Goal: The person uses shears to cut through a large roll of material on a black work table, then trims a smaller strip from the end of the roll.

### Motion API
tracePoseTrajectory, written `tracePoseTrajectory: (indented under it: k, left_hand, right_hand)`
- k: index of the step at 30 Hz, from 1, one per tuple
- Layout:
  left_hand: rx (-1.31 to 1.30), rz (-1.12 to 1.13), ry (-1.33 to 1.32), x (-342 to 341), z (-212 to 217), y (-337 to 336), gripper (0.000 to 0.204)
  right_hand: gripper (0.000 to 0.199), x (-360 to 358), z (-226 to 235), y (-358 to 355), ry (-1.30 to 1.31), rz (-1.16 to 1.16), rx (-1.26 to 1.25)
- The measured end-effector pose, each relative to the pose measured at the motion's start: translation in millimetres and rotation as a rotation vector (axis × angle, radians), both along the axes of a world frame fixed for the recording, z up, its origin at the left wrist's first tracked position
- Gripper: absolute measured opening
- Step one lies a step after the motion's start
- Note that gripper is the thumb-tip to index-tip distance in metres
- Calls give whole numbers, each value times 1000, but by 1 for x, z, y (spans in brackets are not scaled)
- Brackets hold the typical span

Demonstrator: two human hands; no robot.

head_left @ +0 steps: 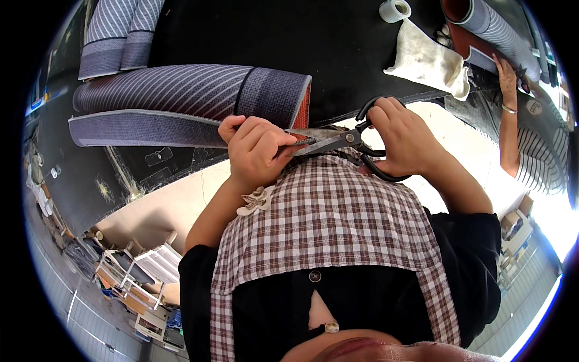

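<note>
My right hand [405, 136] is closed round the black handles of a pair of scissors [333, 142], its fingers through the loops. The blades stand apart and point left, with the end of a grey-blue mat [145, 128] between or beside them. My left hand [258, 146] pinches that mat's edge close to the blade tips. The mat has a light border and lies along the table's near side. Just behind it rests a rolled mat [181, 90] with white stripes and a reddish underside.
More rolled mats [108, 36] lie at the far left of the black table [241, 30]. A roll of tape [395, 10] and a white cloth [427, 59] are at the far right. Another person's hand [506, 78] touches a striped roll [503, 37]. A white chair [158, 265] stands lower left.
</note>
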State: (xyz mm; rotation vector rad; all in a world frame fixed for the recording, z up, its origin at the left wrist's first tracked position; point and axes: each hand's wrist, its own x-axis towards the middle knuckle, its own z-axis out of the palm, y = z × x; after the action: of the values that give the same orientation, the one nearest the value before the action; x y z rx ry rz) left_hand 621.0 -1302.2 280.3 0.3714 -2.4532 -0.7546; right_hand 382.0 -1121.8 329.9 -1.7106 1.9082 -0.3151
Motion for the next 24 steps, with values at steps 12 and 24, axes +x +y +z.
tracePoseTrajectory:
  k: [12,24]
  left_hand:
    - [-5,9,32,0,-6,0,22]
    - [17,15,36,1,-5,0,24]
  right_hand:
    - [75,3,0,2,-44,-16,153]
    - [73,5,-7,8,-31,-34,150]
